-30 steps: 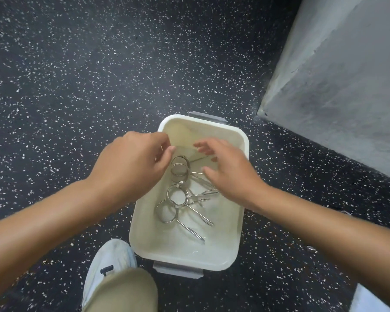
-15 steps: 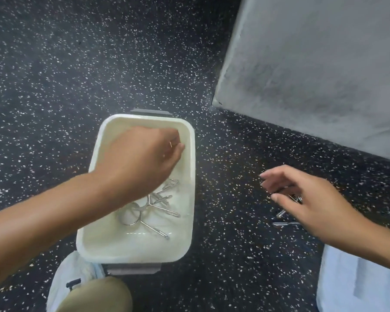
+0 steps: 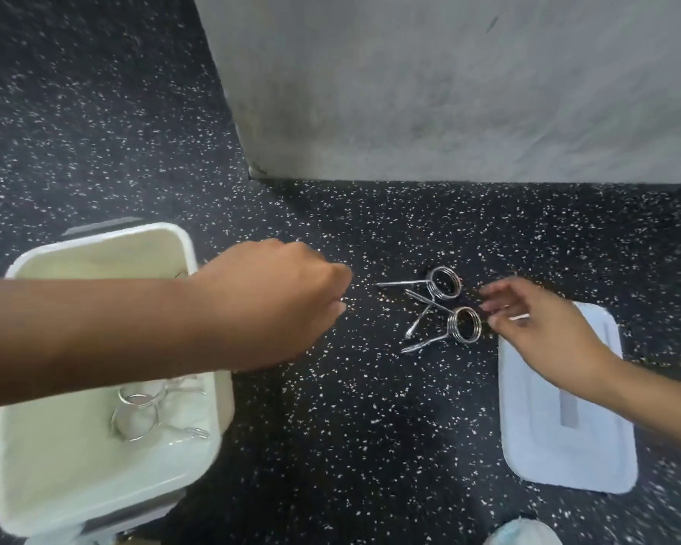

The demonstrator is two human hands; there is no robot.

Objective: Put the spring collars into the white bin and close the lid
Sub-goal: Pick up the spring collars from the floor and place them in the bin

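The white bin (image 3: 95, 489) stands open on the floor at the lower left, with several metal spring collars (image 3: 138, 411) lying inside. Two more spring collars lie on the floor at the middle right, a far one (image 3: 444, 283) and a near one (image 3: 464, 325), their handles crossing. My left hand (image 3: 276, 304) hovers just right of the bin, fingers curled, holding nothing that I can see. My right hand (image 3: 539, 328) has its fingers spread, their tips just right of the near collar and not closed on it. The white lid (image 3: 563, 446) lies flat on the floor at the right, partly under my right forearm.
A grey concrete wall (image 3: 429, 92) with a corner rises behind the collars. The floor (image 3: 350, 426) is black rubber with white speckles. A white shoe toe (image 3: 523, 534) shows at the bottom edge.
My left hand has come out of the bin and moved right over the floor. My right hand has reached to the two collars on the floor. The view has swung right.
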